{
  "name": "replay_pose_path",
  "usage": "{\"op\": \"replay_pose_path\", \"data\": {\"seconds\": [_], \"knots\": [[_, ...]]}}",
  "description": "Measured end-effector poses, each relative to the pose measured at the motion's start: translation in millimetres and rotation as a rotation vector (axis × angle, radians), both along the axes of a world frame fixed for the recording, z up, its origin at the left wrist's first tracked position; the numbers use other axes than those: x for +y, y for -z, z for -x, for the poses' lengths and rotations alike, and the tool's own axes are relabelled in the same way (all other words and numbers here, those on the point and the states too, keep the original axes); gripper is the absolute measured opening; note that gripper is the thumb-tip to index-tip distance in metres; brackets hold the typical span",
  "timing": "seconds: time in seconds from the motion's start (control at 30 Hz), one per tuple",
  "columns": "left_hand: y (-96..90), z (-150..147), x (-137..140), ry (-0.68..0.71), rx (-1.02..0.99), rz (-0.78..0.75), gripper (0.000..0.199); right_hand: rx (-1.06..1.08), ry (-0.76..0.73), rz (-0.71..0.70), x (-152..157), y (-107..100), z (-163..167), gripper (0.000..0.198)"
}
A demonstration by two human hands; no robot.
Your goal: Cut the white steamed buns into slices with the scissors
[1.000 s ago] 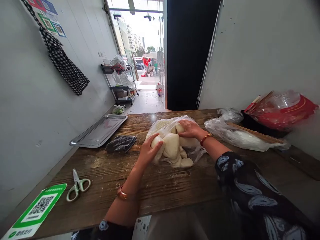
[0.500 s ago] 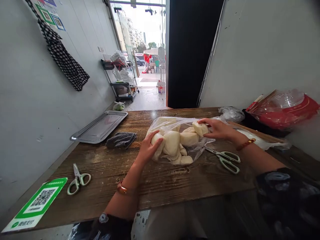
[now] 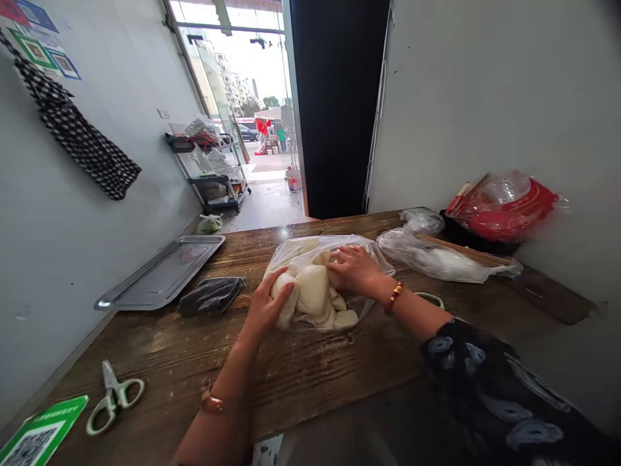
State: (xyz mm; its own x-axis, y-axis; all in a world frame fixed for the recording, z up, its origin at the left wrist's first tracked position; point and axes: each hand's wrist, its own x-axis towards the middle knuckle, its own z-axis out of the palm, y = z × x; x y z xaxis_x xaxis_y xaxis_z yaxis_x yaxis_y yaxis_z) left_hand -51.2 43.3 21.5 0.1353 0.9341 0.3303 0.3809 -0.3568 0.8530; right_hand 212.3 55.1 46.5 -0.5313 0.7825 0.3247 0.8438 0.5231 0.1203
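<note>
A clear plastic bag (image 3: 334, 241) lies on the wooden table with several pale, smooth pieces that look like steamed buns (image 3: 312, 289) in and on it. My left hand (image 3: 266, 304) curls round a bun (image 3: 287, 294) at the left side of the pile, thumb on top. Over the right part of the pile, my right hand (image 3: 356, 268) has its fingers bent on a bun (image 3: 323, 259), which the hand partly covers. Behind the right forearm, only a pale green handle of one pair of scissors (image 3: 431, 298) shows.
Left on the table are a metal tray (image 3: 160, 275), a grey cloth (image 3: 212, 296), other scissors (image 3: 115, 396) and a green QR-code card (image 3: 46, 430). Crumpled plastic bags (image 3: 436, 255) and a red plastic-wrapped bundle (image 3: 514, 210) sit at the right. A cart (image 3: 211, 175) stands near the doorway.
My right hand has moved left from the bag's right side, where it held a bun, onto the middle of the pile. The left hand keeps its bun. The view has turned right.
</note>
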Motion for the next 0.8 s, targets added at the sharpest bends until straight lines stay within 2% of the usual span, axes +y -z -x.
{"op": "replay_pose_path", "data": {"seconds": [0.1,0.2,0.3,0.43,0.53,0.6,0.7,0.8], "knots": [[0.0,-1,-3,-0.002,0.017,-0.017,0.059,0.025,0.051,-0.025,0,7,-26,0.025],[1.9,-2,-2,-0.003,0.033,-0.03,0.058,0.041,0.096,-0.038,-2,15,-52,0.029],[3.8,-3,-1,-0.004,0.03,-0.036,0.056,0.036,0.101,-0.033,-6,18,-57,0.035],[2.8,-2,-1,-0.022,0.031,-0.042,0.056,0.074,0.093,-0.053,-20,15,-40,0.031],[1.5,-3,-2,-0.034,0.041,-0.05,0.056,0.262,0.068,-0.052,-37,15,-20,0.035],[1.6,-5,-3,-0.047,0.04,-0.061,0.055,0.421,0.031,0.064,-50,19,-5,0.045],[3.0,-6,-3,-0.076,0.029,-0.081,0.053,0.623,-0.032,0.257,-61,30,23,0.076],[3.0,0,0,-0.143,0.023,-0.123,0.053,0.81,-0.014,0.26,-58,40,55,0.09]]}}
